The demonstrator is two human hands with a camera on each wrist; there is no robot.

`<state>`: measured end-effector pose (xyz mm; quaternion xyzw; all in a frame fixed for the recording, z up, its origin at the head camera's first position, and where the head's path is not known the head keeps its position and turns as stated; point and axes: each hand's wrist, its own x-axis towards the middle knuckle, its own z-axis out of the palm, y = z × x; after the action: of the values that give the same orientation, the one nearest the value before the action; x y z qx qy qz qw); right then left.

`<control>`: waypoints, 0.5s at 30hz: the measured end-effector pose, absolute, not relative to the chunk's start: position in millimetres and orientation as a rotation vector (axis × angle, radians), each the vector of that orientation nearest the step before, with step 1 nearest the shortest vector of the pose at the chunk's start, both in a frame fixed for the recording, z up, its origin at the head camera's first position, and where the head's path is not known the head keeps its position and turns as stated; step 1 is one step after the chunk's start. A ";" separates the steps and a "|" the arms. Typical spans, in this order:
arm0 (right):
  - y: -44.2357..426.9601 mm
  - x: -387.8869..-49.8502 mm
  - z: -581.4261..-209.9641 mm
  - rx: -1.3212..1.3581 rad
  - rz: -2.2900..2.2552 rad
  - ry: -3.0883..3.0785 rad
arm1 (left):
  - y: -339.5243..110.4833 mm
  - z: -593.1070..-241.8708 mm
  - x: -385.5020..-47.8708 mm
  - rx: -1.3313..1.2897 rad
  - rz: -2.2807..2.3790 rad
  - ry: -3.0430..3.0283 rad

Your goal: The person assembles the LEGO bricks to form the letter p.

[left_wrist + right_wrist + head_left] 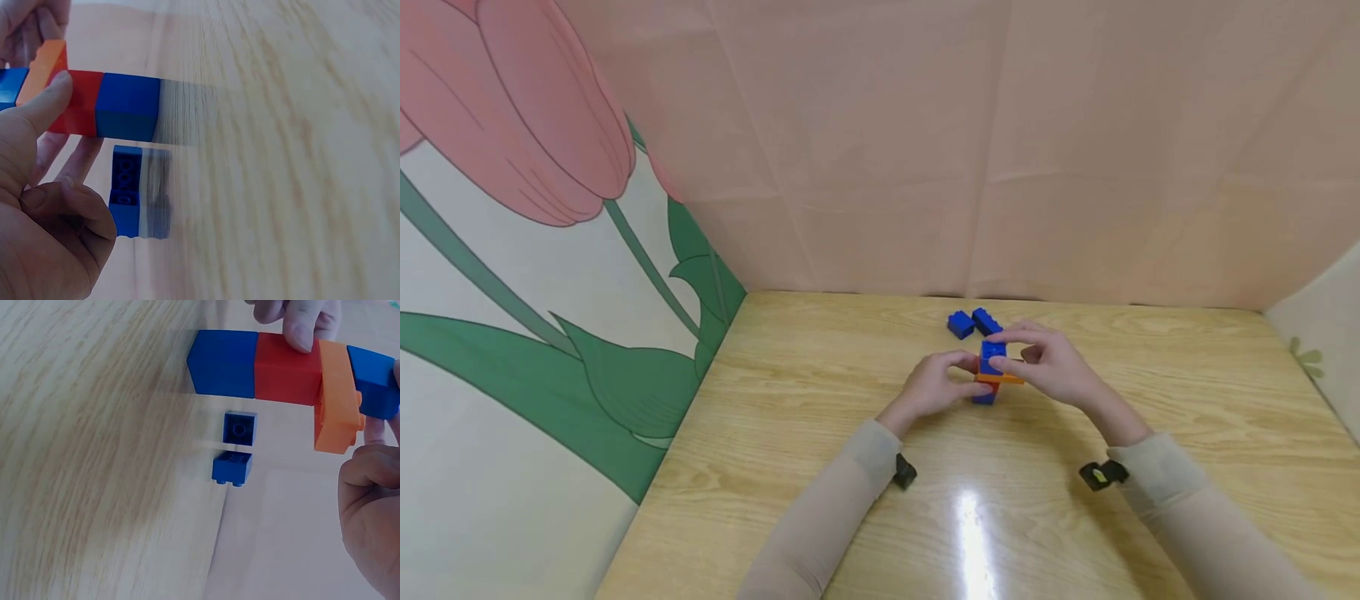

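A small tower of toy building bricks stands on the table: a blue brick [225,364] at the bottom, a red brick [287,369] above it, then an orange brick [336,403] that juts out toward the right-hand side. On top sits another blue brick [993,354], slightly tilted against the orange one in the right wrist view; whether it is fully seated I cannot tell. My left hand [934,385] holds the tower around the red brick, thumb against its near side. With thumb and fingers, my right hand [1054,367] pinches the top blue brick.
Just behind the tower lie two loose blue bricks, a shorter one [960,324] and another [986,321] beside it. The wooden table [820,358] meets a pink cloth backdrop [880,167] at the back. A tulip-printed panel [587,333] borders the left side.
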<state>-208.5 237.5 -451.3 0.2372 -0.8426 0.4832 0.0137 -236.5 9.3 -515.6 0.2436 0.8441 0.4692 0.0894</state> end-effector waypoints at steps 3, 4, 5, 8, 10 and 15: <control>236.6 -209.3 -455.8 0.738 1.523 -2.601 | 9.0 -515.3 -236.3 0.726 1.397 2.512; 236.9 -208.7 -457.6 0.735 1.521 -2.598 | 9.2 -515.1 -235.9 0.730 1.393 2.513; 237.4 -208.4 -458.8 0.729 1.530 -2.594 | 9.4 -515.5 -235.8 0.734 1.392 2.513; 237.8 -207.0 -458.6 0.710 1.534 -2.596 | 9.9 -516.5 -235.4 0.745 1.401 2.505; 237.5 -206.5 -457.8 0.695 1.531 -2.606 | 9.8 -517.0 -234.9 0.746 1.411 2.503; 237.1 -205.9 -458.9 0.673 1.545 -2.610 | 10.9 -518.4 -233.3 0.732 1.420 2.495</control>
<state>-205.9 237.1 -458.9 0.2165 -0.8400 0.4972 0.0174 -233.3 10.9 -518.4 0.2460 0.8388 0.4775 0.0894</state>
